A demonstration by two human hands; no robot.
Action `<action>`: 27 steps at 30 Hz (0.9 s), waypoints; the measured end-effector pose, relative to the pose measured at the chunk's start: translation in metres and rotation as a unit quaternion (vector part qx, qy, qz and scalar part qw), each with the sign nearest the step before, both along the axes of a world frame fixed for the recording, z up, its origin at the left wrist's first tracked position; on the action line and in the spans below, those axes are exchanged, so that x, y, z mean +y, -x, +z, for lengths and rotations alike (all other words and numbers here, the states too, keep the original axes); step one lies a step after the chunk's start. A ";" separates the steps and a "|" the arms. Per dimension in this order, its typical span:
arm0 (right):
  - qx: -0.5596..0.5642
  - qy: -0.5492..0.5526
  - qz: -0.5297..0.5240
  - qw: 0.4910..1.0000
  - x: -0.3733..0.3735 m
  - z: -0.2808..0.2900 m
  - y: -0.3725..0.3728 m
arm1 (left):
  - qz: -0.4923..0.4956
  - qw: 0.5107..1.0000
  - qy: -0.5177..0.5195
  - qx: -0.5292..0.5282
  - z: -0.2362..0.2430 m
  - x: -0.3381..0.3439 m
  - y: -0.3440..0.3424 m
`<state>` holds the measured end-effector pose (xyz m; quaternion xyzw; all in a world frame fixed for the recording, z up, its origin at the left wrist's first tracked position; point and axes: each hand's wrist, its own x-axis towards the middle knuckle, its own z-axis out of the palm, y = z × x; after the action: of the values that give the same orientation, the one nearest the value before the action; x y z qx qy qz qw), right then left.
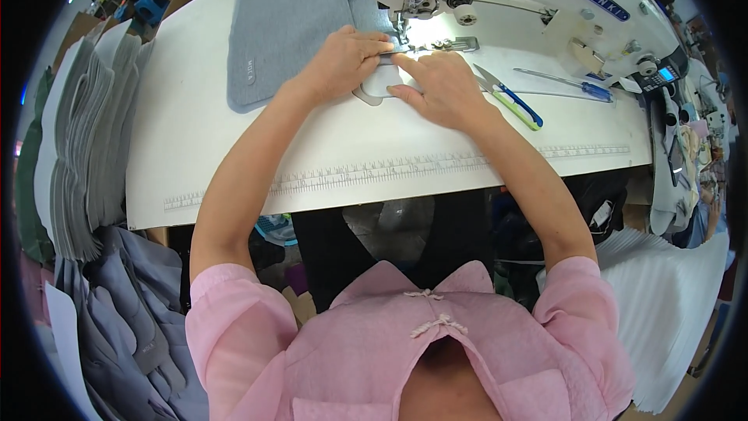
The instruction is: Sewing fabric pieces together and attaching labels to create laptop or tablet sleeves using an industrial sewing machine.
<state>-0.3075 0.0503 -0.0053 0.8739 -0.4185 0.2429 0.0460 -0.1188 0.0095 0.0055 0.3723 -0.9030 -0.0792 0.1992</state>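
Observation:
A grey fabric piece with rounded corners and a small sewn-on tab lies on the white table. Its right side runs under the needle area of a white sewing machine. My left hand rests on this fabric, fingers stretched toward the presser foot and pressing it down. From the other side my right hand reaches in, index finger extended to the fabric edge near the foot and thumb apart from it. Between the hands lies a small pale piece with a grey curved edge. The fingertips partly hide the stitched edge.
Right of my hand lie blue-handled scissors or snips, a green-handled tool and a blue-handled screwdriver. A printed ruler scale runs along the near table edge. Stacked grey fabric stands at left; white sheets hang at right.

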 end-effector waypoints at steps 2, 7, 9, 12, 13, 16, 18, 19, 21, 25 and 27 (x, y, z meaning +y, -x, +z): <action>0.064 -0.050 -0.022 0.996 0.000 0.001 -0.001 | -0.007 1.000 0.011 0.000 0.002 0.001 0.001; 0.059 -0.045 -0.023 0.997 -0.001 0.002 -0.002 | -0.007 0.991 0.083 -0.109 0.005 0.002 0.003; 0.062 -0.047 -0.024 0.997 -0.002 0.002 -0.001 | 0.000 0.988 0.102 -0.117 0.003 0.002 0.003; 0.054 -0.045 -0.022 0.997 -0.002 0.000 0.000 | -0.010 0.983 0.157 -0.092 -0.003 0.001 0.001; 0.058 -0.049 -0.024 0.997 -0.002 0.000 0.000 | -0.004 0.984 0.152 -0.097 -0.005 0.001 0.000; 0.042 -0.050 -0.019 0.998 -0.002 -0.003 0.002 | -0.003 0.987 0.122 -0.102 -0.009 0.002 -0.001; 0.024 -0.044 -0.009 0.999 -0.002 -0.004 0.003 | 0.005 0.987 0.119 -0.105 -0.009 0.002 -0.002; -0.010 -0.020 -0.023 0.999 -0.002 -0.004 0.003 | 0.002 0.988 0.107 -0.116 -0.008 0.002 -0.002; -0.038 0.006 -0.032 0.999 -0.002 -0.003 0.004 | 0.012 0.988 0.103 -0.111 -0.008 0.003 -0.001; 0.052 -0.079 -0.051 0.994 0.000 0.001 0.003 | 0.019 0.989 0.067 -0.133 -0.007 0.005 0.001; 0.065 -0.108 -0.065 0.990 0.000 0.004 0.002 | 0.033 0.988 0.077 -0.131 -0.007 0.006 0.002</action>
<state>-0.3097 0.0499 -0.0017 0.8585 -0.4944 0.1360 -0.0059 -0.1205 0.0156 -0.0010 0.3930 -0.9118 0.0462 0.1100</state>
